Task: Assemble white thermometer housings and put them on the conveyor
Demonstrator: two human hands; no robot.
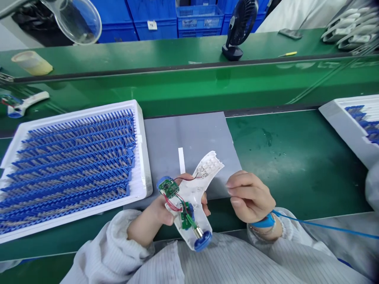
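My left hand (161,211) holds a white gun-shaped plastic housing half (197,193), its open inner side facing up. Wired into it are a green circuit board (168,188) with a blue part under it, and a second green board (186,216) deeper in the shell. Red, black and green wires run between the parts. At the near end sits a metal cylinder (198,232) with a blue round cap (203,241). To the right of the housing and apart from it, my right hand (251,197) is closed, fingers curled towards the thumb, nothing visible in them.
A white tray (145,165) of blue-and-metal parts stands left; another tray (340,118) is far right. Under the work lies a grey mat (204,134) with a white strip (181,159). A blue cord (325,230) trails from my right wristband. A fan (233,51) stands on the shelf.
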